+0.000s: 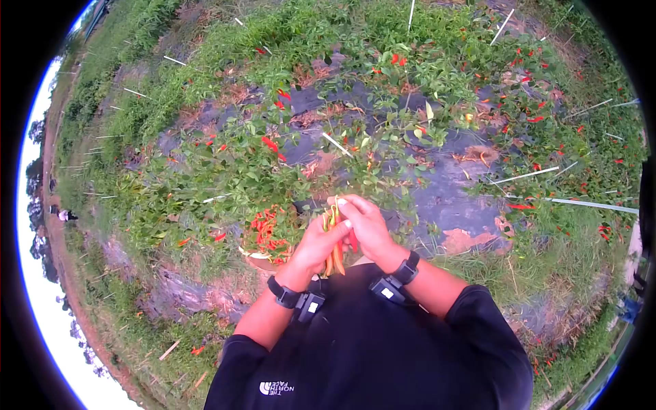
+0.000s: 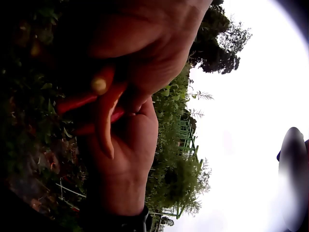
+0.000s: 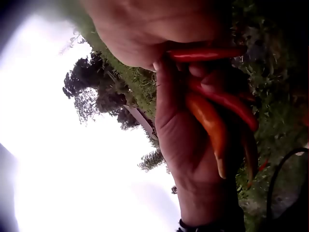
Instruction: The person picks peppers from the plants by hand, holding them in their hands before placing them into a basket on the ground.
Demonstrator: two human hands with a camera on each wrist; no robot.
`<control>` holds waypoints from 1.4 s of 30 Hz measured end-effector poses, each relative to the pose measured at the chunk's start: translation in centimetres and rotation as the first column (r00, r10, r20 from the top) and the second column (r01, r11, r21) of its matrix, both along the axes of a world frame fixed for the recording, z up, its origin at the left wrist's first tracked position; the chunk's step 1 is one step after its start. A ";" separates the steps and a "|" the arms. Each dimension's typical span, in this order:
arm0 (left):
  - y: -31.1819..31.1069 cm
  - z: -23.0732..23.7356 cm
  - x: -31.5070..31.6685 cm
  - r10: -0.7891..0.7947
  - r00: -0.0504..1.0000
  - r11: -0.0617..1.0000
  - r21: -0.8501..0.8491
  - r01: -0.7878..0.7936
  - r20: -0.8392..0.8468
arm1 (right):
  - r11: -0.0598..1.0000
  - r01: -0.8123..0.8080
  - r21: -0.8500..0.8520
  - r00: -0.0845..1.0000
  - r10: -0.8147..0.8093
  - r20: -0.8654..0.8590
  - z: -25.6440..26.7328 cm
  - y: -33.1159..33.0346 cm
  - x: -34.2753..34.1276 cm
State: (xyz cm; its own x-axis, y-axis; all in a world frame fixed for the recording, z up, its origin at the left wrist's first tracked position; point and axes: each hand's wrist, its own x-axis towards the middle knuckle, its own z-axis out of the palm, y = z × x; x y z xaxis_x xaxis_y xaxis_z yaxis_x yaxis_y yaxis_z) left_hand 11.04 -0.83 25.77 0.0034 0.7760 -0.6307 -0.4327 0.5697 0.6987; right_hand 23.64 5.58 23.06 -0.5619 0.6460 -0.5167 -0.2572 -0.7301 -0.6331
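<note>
In the head view my left hand (image 1: 316,247) and right hand (image 1: 369,229) meet in front of the dark shirt. The left hand grips a bunch of orange and red chili peppers (image 1: 338,263), their green stems up by the fingertips and their tips hanging below the palm. An orange chili (image 3: 210,123) sticks out of this hand in the right wrist view. Fingers of the right hand close in over the stems. A red chili (image 3: 205,54) lies under the right palm, with its held end hidden by the hand.
A basket (image 1: 256,261) heaped with red chilies (image 1: 270,229) stands on the ground left of the hands. Chili plants (image 1: 273,178) with red fruit grow through black plastic mulch (image 1: 444,178). White stakes (image 1: 336,144) stick up among the rows.
</note>
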 end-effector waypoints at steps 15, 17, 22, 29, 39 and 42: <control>-9.4 -0.9 -16.7 0.443 0.809 0.887 -0.055 -0.459 0.386 | 0.366 -0.585 0.723 0.772 -0.022 0.636 -13.6 11.7 -26.6; -10.6 -1.2 -18.7 0.423 0.827 0.901 -0.072 -0.429 0.371 | 0.365 -0.594 0.717 0.761 -0.034 0.648 -13.7 11.7 -28.2; -11.0 -1.1 -22.2 0.387 0.848 0.918 -0.069 -0.390 0.363 | 0.466 -0.715 0.521 0.593 0.012 0.805 -7.5 10.6 -27.8; -5.2 -1.9 -24.0 0.336 0.908 0.942 -0.068 -0.329 0.250 | 0.713 -0.673 0.195 0.664 0.467 0.583 -1.4 8.9 -25.7; 1.3 -1.5 -22.5 0.136 0.926 0.989 0.014 -0.150 0.351 | 0.884 -0.074 0.462 0.964 -0.056 0.261 0.9 2.0 -23.7; 0.7 -1.2 -24.4 0.065 0.898 0.993 0.063 -0.103 0.436 | 0.934 -0.062 0.352 0.984 -0.001 0.176 -0.8 5.6 -23.0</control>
State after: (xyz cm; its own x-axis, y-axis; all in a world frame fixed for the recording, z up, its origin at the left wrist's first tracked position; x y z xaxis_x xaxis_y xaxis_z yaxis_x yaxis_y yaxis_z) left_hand -13.35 -0.11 24.57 0.1936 0.8345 -0.5159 -0.7463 0.4666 0.4747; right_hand 0.59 11.14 22.28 -0.5082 0.7883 -0.3467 -0.1031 -0.4554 -0.8843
